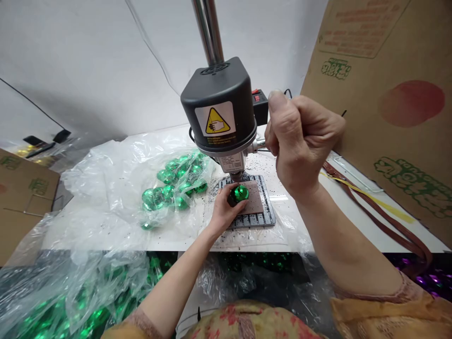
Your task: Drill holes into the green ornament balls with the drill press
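Observation:
My left hand (225,207) is curled around a shiny green ball (242,192), thumb and fingers pressed to its sides. The ball rests on a brownish pad (254,200) over the grey slotted base (269,216) of a small bench drill press. Right above the ball is the black motor head (219,106) with its yellow hand-warning label. My right hand (303,136) is closed in a fist to the right of the head. A metal lever (262,144) runs from the press toward that fist and disappears behind it, so the grip itself is hidden.
Several green balls (167,193) lie in clear plastic on the white table (116,238); more fill a bag (81,301) below. Dark shavings surround the base. A cardboard box (399,70) stands right, another (24,202) left. A brown strap (381,221) crosses the right side.

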A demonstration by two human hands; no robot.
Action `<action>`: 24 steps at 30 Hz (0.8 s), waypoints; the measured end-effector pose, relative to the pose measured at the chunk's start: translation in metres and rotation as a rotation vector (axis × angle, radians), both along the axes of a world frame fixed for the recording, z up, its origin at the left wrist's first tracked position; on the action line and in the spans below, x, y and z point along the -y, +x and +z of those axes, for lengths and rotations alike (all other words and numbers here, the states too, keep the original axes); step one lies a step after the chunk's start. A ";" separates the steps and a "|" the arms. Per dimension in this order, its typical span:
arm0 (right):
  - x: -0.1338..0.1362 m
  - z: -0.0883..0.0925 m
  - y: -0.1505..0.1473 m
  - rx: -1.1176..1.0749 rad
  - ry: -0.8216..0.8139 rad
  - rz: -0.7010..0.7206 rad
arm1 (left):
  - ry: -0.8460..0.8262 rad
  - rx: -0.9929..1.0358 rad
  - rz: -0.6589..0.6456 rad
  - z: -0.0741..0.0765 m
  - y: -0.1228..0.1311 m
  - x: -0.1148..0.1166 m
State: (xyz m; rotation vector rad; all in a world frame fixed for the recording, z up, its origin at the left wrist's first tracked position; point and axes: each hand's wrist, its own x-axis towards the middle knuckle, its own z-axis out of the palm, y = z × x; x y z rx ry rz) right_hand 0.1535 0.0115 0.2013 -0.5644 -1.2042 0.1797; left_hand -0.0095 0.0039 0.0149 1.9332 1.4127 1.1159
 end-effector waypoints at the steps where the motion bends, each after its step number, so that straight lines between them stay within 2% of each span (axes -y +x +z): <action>1: 0.000 0.001 0.000 -0.006 0.005 0.017 | 0.019 -0.020 0.004 -0.001 0.002 0.001; 8: 0.001 0.001 0.001 -0.003 0.014 0.033 | 0.026 -0.067 0.045 -0.001 0.008 0.003; 13: 0.005 -0.018 0.000 -0.030 0.050 0.007 | 0.016 -0.071 0.047 -0.001 0.008 0.002; 18: 0.007 -0.038 0.001 0.045 0.080 -0.054 | 0.034 -0.082 0.055 0.000 0.008 0.001; 24: 0.005 -0.044 0.001 0.003 0.148 -0.032 | 0.016 -0.044 0.050 0.000 0.008 0.004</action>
